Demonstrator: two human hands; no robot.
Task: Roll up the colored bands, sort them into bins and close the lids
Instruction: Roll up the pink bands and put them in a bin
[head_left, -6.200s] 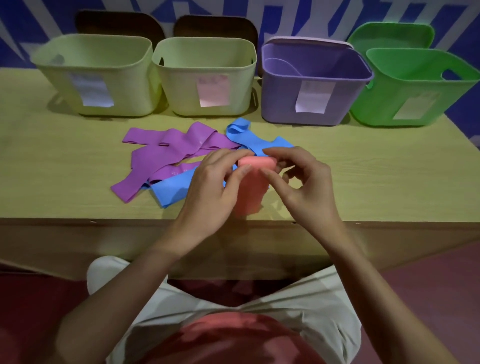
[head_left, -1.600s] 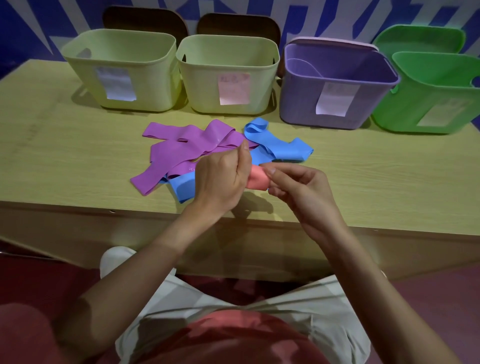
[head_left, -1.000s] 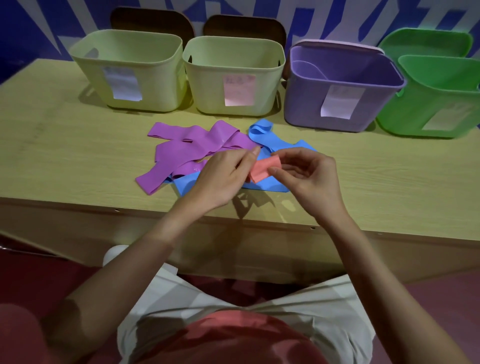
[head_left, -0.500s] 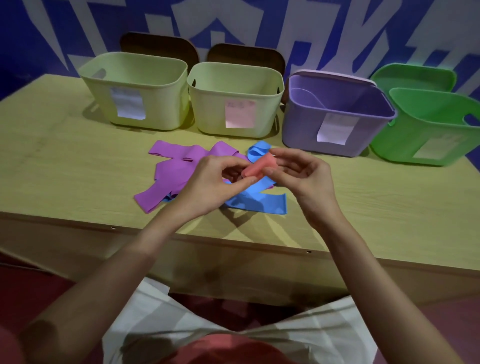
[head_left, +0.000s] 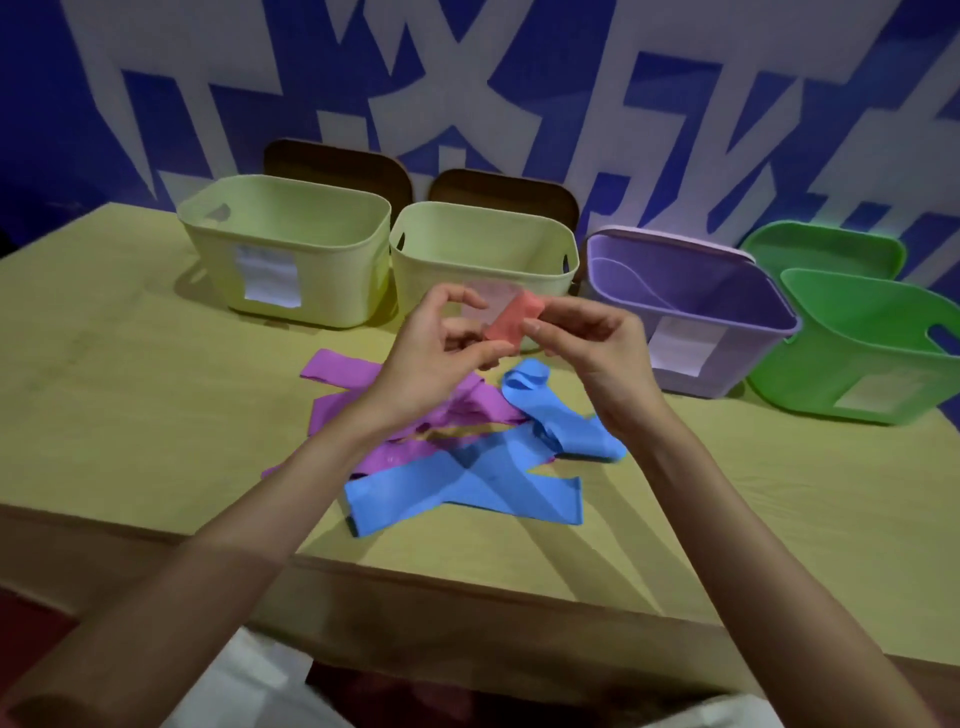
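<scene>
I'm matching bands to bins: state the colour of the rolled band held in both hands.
The rolled band is salmon pink, pinched between left hand and right hand; the head view shows it best.

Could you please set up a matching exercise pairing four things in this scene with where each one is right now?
Column one:
1. rolled pink elastic band
2. flat blue elastic bands
3. purple plastic bin
4. bright green plastic bin

Column two:
A. far right end of the bin row
B. lying loose on the wooden table
C. held above the table in the grip of the left hand and right hand
D. third from the left in the bin row

Pairs: 1-C, 2-B, 3-D, 4-A
</scene>
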